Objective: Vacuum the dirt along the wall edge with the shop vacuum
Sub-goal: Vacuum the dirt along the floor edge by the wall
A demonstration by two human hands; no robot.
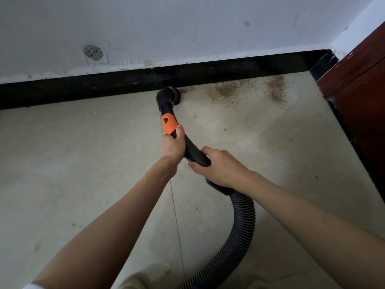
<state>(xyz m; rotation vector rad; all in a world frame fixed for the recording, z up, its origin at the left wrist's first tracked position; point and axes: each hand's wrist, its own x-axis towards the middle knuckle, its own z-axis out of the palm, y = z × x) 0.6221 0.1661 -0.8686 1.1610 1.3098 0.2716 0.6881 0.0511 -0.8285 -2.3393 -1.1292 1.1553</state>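
Observation:
A black vacuum wand with an orange grip section (169,125) points at the wall. Its round brush nozzle (169,94) sits on the floor against the black baseboard (83,88). My left hand (174,146) grips the wand just below the orange part. My right hand (216,166) grips the curved black handle further back, where the ribbed hose (242,224) joins. Brown dirt (227,92) lies scattered along the baseboard to the right of the nozzle, with a second patch (276,88) nearer the corner.
The floor is pale tile with a grout line (176,215) running toward me. A dark red wooden door or cabinet (358,86) closes the right side. The white wall (187,28) has a patched hole (93,52). The hose curves down to the frame's bottom.

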